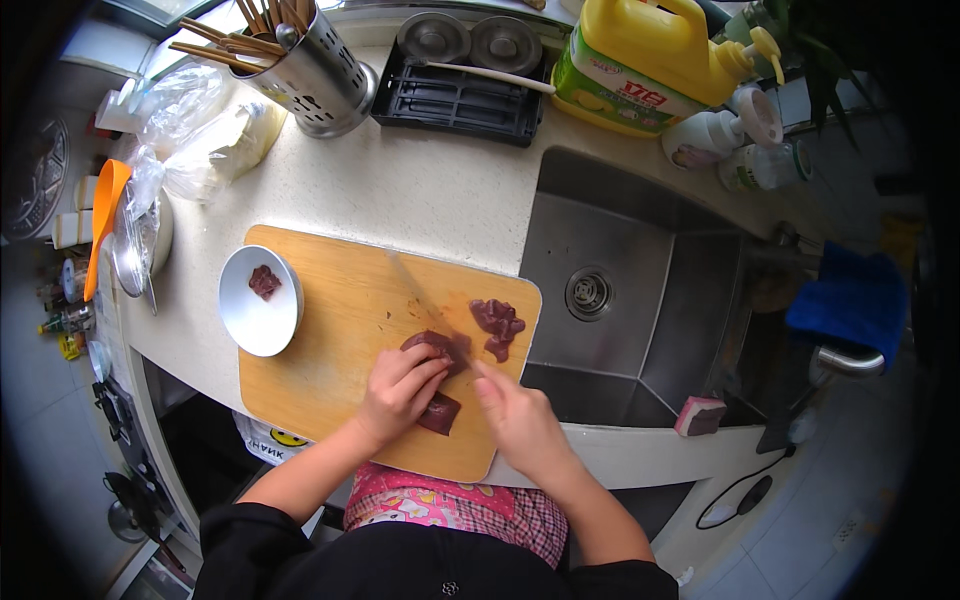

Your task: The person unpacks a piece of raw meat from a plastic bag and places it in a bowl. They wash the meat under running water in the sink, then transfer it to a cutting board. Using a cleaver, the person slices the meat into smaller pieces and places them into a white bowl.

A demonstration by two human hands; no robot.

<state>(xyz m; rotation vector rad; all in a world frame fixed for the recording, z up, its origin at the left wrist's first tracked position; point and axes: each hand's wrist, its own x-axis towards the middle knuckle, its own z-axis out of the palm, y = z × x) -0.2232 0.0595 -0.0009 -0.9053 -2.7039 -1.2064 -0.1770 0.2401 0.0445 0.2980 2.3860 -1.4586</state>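
Note:
My left hand [405, 390] presses with bent fingers on a dark red piece of raw liver [428, 343] on the wooden cutting board [325, 330]. In my right hand [525, 425] is a knife [428, 300], its thin blade blurred and slanting toward the far left beside the liver. The handle is mostly hidden in my grip. Another liver piece [438, 414] lies just below my left fingers. Several cut slices [497, 325] form a small heap near the board's right edge. A white bowl [262, 330] at the board's left edge contains a little dark red meat [264, 282].
The steel sink [620, 235] opens right of the board, with a pink-and-white sponge [700, 416] on its near rim. Behind stand a utensil holder [325, 85], a black rack [455, 105] and a yellow jug [635, 60]. Plastic bags [205, 140] and an orange spoon [106, 225] are leftward.

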